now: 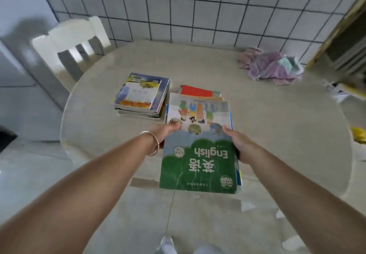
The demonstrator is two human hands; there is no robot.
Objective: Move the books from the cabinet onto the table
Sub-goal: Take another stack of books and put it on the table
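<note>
Tiled wall (pixel 198 12) with dark grout behind; round pale worktop (pixel 277 134) in front of it, grey floor below.

Far left: white chair (pixel 75 37) at the worktop's edge.

Left of centre on the worktop: a stack of books (pixel 141 95), top cover blue and yellow, lying flat.

Left hand (pixel 166 130), bangle (pixel 152 143) on the wrist: grip closed on the left edge of the English book (pixel 198 154), thumb on the cover, other fingers hidden beneath.

Centre: the English book, green and blue cover, title upside down to the camera, is the top of a held bundle; blue edges of further books show under its right side. Its far end overlaps a second pile (pixel 198 93) just right of the first stack, red cover showing at the back. Cannot tell whether the bundle rests on that pile or sits just above it.

Right hand (pixel 239 142): grip closed on the bundle's right edge, thumb on top, fingers under.

Right, far side of the worktop: crumpled pink and purple cloth (pixel 271 66), well apart from the books.

Far right edge: part of a wooden cabinet (pixel 340 41), blurred.
</note>
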